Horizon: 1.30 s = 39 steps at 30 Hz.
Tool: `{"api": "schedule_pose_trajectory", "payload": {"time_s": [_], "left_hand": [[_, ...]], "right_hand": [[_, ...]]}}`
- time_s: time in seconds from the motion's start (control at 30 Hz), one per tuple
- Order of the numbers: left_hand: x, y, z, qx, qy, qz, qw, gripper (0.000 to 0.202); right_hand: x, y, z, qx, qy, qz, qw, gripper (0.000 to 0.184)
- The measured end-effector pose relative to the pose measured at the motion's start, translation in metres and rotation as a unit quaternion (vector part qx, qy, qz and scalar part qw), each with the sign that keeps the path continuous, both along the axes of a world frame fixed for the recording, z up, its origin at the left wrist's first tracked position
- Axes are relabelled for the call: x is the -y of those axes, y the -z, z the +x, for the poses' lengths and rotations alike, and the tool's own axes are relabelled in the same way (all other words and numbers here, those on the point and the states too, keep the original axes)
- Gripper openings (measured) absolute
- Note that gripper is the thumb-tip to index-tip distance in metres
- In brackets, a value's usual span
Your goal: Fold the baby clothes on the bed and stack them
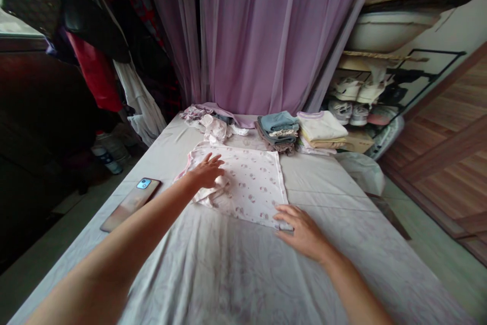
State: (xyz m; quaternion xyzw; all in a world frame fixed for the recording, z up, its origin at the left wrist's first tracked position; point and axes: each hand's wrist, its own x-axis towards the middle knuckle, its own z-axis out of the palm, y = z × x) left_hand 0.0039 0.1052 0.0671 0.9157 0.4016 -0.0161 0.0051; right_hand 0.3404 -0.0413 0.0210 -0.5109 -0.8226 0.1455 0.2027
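A white printed shirt [251,178] with small figures lies spread on the sheet-covered bed [213,269], its left part bunched up. Over that bunched part is my left hand [208,170], fingers stretched out and apart; whether it touches the cloth I cannot tell. My right hand [299,228] rests at the shirt's near right corner with its fingers spread. Behind the shirt sits a loose heap of crumpled clothes [216,127]. Two folded stacks stand farther right: one of blue-grey and brown clothes [279,130], the other of white and yellow ones [321,130].
A phone [131,204] lies face down near the bed's left edge. Purple curtains [258,36] hang behind the bed. On the left hang bags and clothes [89,66]; on the right is a rack with shoes [357,92] and a white basin [391,31].
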Motion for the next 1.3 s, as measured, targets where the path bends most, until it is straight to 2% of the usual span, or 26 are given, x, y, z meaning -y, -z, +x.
{"api": "schedule_pose_trajectory", "payload": {"time_s": [0.1,0.17,0.23,0.33,0.43,0.5,0.57,0.63,0.73,0.87,0.93,1.0,1.1,1.2,1.3], "left_hand": [[0.006,-0.013,-0.016,0.006,0.018,0.006,1.0,0.027],[0.016,-0.025,-0.03,0.031,0.011,0.015,0.999,0.021],[0.025,-0.039,-0.045,0.042,-0.023,0.022,0.999,0.016],[0.028,-0.063,-0.065,-0.014,-0.128,-0.002,0.992,0.011],[0.012,-0.087,-0.073,-0.044,-0.22,-0.002,0.974,0.02],[-0.006,-0.098,-0.069,-0.047,-0.242,0.024,0.969,0.027],[-0.026,-0.103,-0.06,-0.069,-0.248,0.041,0.965,0.028],[-0.045,-0.099,-0.048,-0.095,-0.25,0.044,0.962,0.024],[-0.063,-0.079,-0.033,-0.099,-0.254,0.038,0.961,0.019],[-0.066,-0.049,-0.03,-0.041,-0.255,0.087,0.962,0.034],[-0.057,-0.037,-0.038,0.004,-0.286,0.114,0.951,0.039],[-0.043,-0.026,-0.05,0.044,-0.347,0.115,0.93,0.038],[-0.016,-0.008,-0.069,0.064,-0.424,0.058,0.901,0.037],[0.009,0.007,-0.083,0.07,-0.441,-0.004,0.895,0.045],[0.024,0.015,-0.089,0.093,-0.459,-0.036,0.883,0.045]], "right_hand": [[0.005,0.007,0.007,0.009,-0.01,0.065,0.998,0.016],[0.006,0.009,0.009,0.0,-0.015,0.097,0.995,0.018],[0.003,0.008,0.009,-0.009,-0.021,0.103,0.994,0.022],[-0.013,-0.006,0.009,0.004,-0.007,0.051,0.999,0.028],[-0.045,-0.025,0.009,0.063,0.05,-0.026,0.996,0.03],[-0.073,-0.035,0.008,0.103,0.081,-0.046,0.99,0.027],[-0.101,-0.039,0.007,0.129,0.106,-0.049,0.985,0.025],[-0.124,-0.037,0.004,0.141,0.128,-0.047,0.981,0.024],[-0.147,-0.024,-0.001,0.131,0.156,-0.038,0.978,0.024],[-0.157,-0.004,-0.001,0.059,0.197,-0.027,0.978,0.024],[-0.157,0.002,0.005,0.006,0.216,-0.047,0.975,0.025],[-0.151,0.006,0.011,-0.039,0.227,-0.081,0.97,0.028],[-0.134,0.011,0.015,-0.066,0.236,-0.111,0.963,0.041],[-0.112,0.02,0.007,-0.059,0.264,-0.071,0.96,0.051],[-0.099,0.028,-0.007,-0.055,0.299,0.004,0.953,0.051]]}}
